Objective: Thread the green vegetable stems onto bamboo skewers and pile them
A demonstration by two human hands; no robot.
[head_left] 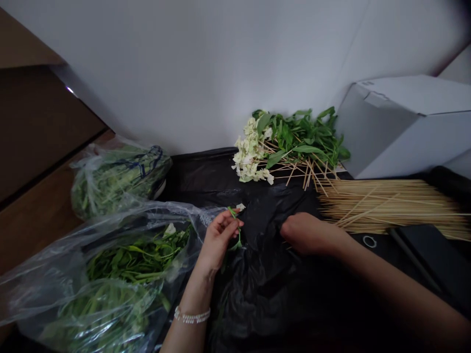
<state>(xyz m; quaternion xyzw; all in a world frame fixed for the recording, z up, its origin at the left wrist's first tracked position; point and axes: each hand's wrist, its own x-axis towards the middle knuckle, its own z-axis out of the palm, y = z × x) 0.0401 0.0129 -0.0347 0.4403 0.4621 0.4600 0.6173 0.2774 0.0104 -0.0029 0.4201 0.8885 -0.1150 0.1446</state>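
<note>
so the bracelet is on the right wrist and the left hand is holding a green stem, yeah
Not quite: the bracelet is on the left wrist, not the right, as the head view shows. The left hand is holding a green stem, as you said.

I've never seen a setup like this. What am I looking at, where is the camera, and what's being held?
This picture comes from a camera worn on a person's head, looking down at their own bare hands. There is no machine here. The left hand pinches a thin green stem. The right hand rests on black plastic sheeting, and I can't tell whether it holds anything. On the left lie clear plastic bags of leafy greens. Ahead is a heap of white-flowered green sprigs, and to the right lies a spread of thin wooden skewers.
</note>
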